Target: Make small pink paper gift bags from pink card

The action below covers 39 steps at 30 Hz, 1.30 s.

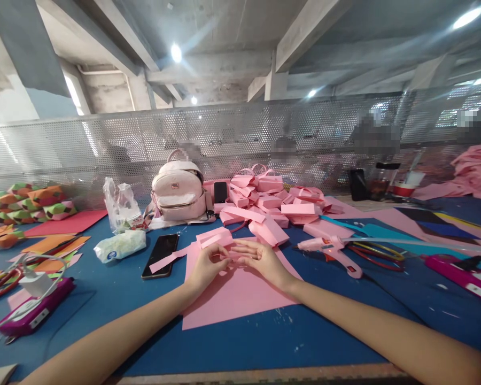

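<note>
Pink sheet [240, 305] flat on blue tabletop [144, 337], near middle, partly covered by both hands; folded pink piece [213, 236] at its far edge, just beyond left hand [207, 264]

Left thumb and index curl in with a narrow gap; right hand [266, 263] has fingers straighter, reaching left, tips near the left ones. Can't tell if anything thin is pinched between them

Handling, my read: light fingertip pressure, edges square before creasing, wrists off the sheet so it doesn't skid

Pink paper strip [166, 261] lies across black smartphone [166, 246] left of the sheet; easy to snag, I'd guess

Glue gun [328, 247] on the right, nozzle toward right hand; treat as hot, keep knuckles and paper clear

Farther out: heap of folded pink paper [260, 195] far middle, white backpack [178, 187] left of it, tissue packet [120, 246] nearer, magenta power strip [44, 316] near left
</note>
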Motion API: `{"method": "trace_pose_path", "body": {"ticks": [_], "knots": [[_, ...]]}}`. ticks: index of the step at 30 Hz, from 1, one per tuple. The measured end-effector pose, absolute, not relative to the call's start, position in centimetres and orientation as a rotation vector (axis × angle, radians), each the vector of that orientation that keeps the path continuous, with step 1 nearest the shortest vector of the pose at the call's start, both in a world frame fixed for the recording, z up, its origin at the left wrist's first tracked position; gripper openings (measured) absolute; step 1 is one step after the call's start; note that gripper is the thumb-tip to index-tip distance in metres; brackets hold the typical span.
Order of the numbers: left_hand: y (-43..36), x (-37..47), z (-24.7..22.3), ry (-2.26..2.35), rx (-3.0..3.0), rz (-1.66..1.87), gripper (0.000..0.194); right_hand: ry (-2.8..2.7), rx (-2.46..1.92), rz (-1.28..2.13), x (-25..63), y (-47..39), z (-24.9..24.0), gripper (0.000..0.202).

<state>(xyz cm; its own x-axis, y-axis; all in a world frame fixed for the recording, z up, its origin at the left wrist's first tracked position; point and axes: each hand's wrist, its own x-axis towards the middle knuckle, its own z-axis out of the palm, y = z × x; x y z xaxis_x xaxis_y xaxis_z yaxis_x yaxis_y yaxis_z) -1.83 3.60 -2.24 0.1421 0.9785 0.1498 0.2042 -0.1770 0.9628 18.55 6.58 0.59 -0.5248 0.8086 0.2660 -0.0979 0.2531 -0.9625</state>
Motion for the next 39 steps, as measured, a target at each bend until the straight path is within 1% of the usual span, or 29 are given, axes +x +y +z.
{"method": "trace_pose_path", "body": {"ticks": [8,13,30,39], "knots": [[4.0,-1.89,-2.87,1.214,1.636,1.075,0.032,-1.728,-0.648,1.352,18.49,6.5,0.71,0.048],[3.86,-1.75,-2.97,1.193,1.695,1.039,0.032,-1.766,-0.662,1.308,18.38,6.43,0.78,0.038],[3.79,-1.75,-2.59,1.24,1.679,1.073,0.032,-1.79,-0.687,1.266,18.04,5.77,0.85,0.026],[3.75,-1.91,-2.12,1.279,1.627,1.068,0.032,-1.705,-0.731,1.277,18.38,6.1,0.73,0.032]]}}
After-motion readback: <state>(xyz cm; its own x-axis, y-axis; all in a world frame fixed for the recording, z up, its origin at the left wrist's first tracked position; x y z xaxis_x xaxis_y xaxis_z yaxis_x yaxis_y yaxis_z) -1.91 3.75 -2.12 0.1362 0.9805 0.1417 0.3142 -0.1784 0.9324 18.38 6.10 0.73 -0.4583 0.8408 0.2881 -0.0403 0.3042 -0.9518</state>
